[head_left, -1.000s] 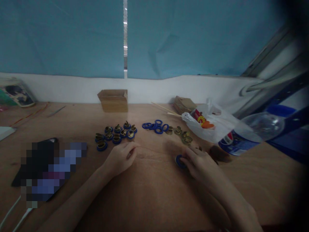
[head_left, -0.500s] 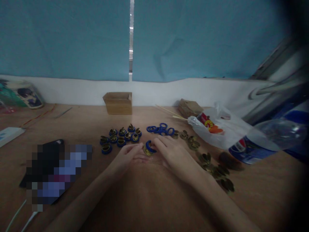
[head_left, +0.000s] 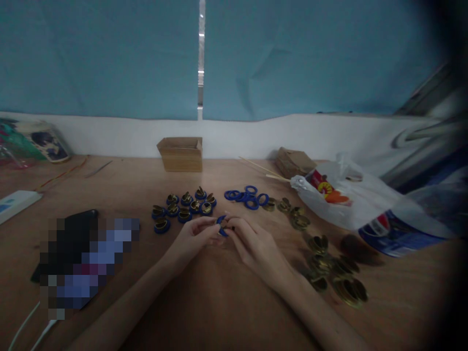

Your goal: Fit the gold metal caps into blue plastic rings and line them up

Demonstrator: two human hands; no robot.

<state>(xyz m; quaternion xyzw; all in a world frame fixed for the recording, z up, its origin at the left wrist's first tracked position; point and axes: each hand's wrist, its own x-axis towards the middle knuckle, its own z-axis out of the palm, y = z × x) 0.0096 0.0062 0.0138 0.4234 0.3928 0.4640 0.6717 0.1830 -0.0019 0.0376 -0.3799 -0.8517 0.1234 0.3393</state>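
Observation:
Between both hands is a gold piece with a blue ring [head_left: 222, 226]. My left hand [head_left: 195, 236] pinches it from the left, and my right hand [head_left: 252, 241] grips it from the right with bent fingers. Several gold pieces seated in blue rings [head_left: 184, 215] stand in a group beyond my left hand, their lids raised. Loose blue rings [head_left: 251, 202] lie beyond my right hand. Several gold pieces without rings [head_left: 320, 244] are spread along the right side.
An open cardboard box [head_left: 182, 158] stands by the wall. At the left lie a black phone [head_left: 69, 236], a pixelated object and a white power strip [head_left: 18, 202]. At the right are a brown paper package [head_left: 295, 162], a plastic bag [head_left: 351, 209] and a Pepsi bottle [head_left: 400, 234].
My right hand has closed in on the piece and its fingers now curl around its right side. The blue ring and gold piece are more hidden by fingers. The view has shifted slightly.

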